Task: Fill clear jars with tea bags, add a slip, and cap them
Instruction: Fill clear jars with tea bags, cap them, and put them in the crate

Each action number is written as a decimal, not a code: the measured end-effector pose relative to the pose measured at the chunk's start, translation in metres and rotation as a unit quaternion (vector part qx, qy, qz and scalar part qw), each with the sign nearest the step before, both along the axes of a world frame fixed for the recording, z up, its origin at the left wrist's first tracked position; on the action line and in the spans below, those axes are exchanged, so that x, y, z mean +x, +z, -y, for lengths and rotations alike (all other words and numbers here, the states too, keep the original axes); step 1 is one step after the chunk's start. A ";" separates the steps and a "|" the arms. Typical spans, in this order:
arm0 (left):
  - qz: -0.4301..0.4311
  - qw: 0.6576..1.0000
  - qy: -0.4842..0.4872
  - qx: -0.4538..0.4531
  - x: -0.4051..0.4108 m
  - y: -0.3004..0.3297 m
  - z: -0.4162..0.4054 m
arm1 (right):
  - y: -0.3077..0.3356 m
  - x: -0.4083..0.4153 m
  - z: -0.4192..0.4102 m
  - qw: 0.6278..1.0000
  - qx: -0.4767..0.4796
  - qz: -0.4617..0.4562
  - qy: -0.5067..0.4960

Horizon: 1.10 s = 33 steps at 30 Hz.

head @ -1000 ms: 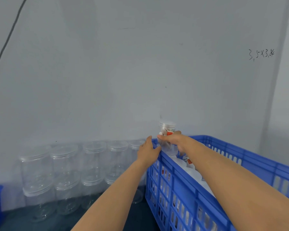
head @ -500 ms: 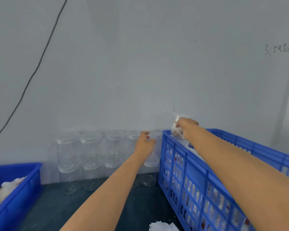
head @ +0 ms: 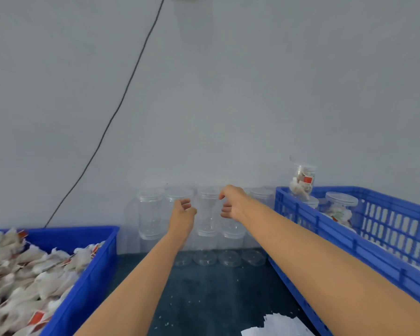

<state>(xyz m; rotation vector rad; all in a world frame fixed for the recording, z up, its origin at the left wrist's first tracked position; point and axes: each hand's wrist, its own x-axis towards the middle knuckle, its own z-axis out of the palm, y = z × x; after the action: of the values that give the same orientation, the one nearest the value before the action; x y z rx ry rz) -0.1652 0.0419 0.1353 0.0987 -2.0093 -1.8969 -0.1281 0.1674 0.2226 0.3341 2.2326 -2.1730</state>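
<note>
Step looks like fetching a fresh empty jar; nothing held yet.

Left: blue bin (head: 92, 267) on the tabletop (head: 218, 299), piled with tea bags (head: 34, 267).

Centre: stacked row of empty clear jars (head: 153, 214) against the wall. Left hand (head: 182, 210) and right hand (head: 230, 202) are both stretched toward it, flanking one upper-row jar (head: 207, 212). Both grips are half-wide, fingers loosely curled, empty. The jar sits in the gap between them; whether either hand touches it I can't tell.

Next move, my guess: close both grips on that jar's sides and lift it straight off the jar below. The stack looks light, so neighbours may tip.

Right: blue slotted crate (head: 349, 243) holds capped, filled jars; one filled jar (head: 302, 181) stands higher at the crate's far corner. White slips (head: 277, 327) lie at the near edge.
</note>
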 end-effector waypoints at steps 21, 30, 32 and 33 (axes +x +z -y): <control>0.039 0.988 0.138 0.063 -0.060 -0.057 0.130 | -0.087 -0.056 0.148 0.989 -0.006 0.044 0.138; 0.047 0.994 0.088 0.044 -0.064 -0.062 0.124 | -0.097 -0.060 0.158 0.988 0.012 0.030 0.151; 0.037 0.994 0.095 0.040 -0.061 -0.060 0.127 | -0.093 -0.054 0.158 0.987 0.019 0.023 0.158; 0.033 0.993 0.104 0.044 -0.059 -0.059 0.128 | -0.091 -0.051 0.158 0.986 0.025 0.014 0.162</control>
<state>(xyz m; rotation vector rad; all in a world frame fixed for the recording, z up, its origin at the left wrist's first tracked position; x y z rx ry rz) -0.2239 -0.0859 0.0765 0.3843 -1.8758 -1.8691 -0.1794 0.0097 0.1320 -0.0015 2.1494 -1.9377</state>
